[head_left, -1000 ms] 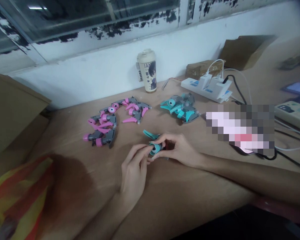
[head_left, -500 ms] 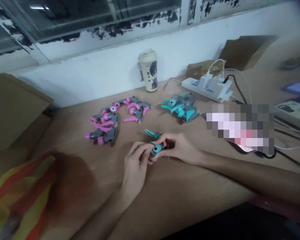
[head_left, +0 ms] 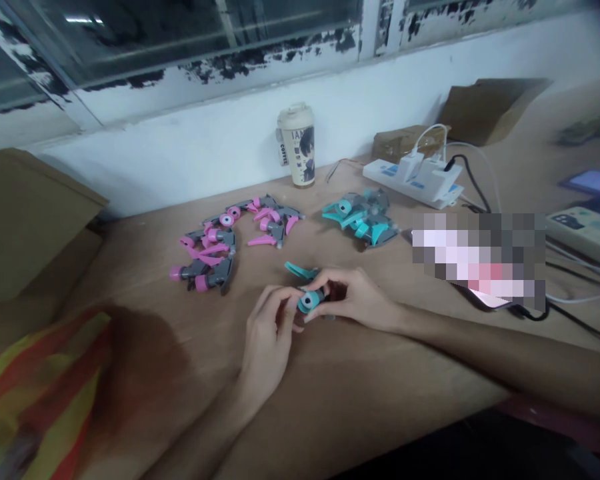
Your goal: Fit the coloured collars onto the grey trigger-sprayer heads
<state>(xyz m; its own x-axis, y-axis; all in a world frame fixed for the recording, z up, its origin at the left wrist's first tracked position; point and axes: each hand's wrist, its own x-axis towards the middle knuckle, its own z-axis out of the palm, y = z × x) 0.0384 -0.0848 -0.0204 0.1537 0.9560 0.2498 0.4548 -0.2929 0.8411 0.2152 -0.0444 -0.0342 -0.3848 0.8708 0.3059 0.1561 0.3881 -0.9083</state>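
Note:
My right hand (head_left: 360,298) is closed round a teal and grey trigger spray head (head_left: 309,302), its round collar facing me. The teal trigger (head_left: 300,271) sticks out to the upper left, and the fingers hide much of the grey body. My left hand (head_left: 270,333) pinches the collar's left edge with thumb and fingertips. Beyond the hands lie a pile of teal and grey spray heads (head_left: 360,217) and, to the left, several pink and grey spray heads (head_left: 220,237).
A coffee cup (head_left: 299,147) stands by the wall. On the right are a power strip (head_left: 413,180) with cables, a pixelated phone (head_left: 480,267) and a pale case (head_left: 585,230). Cardboard (head_left: 30,220) and a red-yellow bag (head_left: 45,393) are at left.
The held spray head has shifted slightly left and down, its collar more exposed. My left fingers have loosened a little around the collar. The piles look the same.

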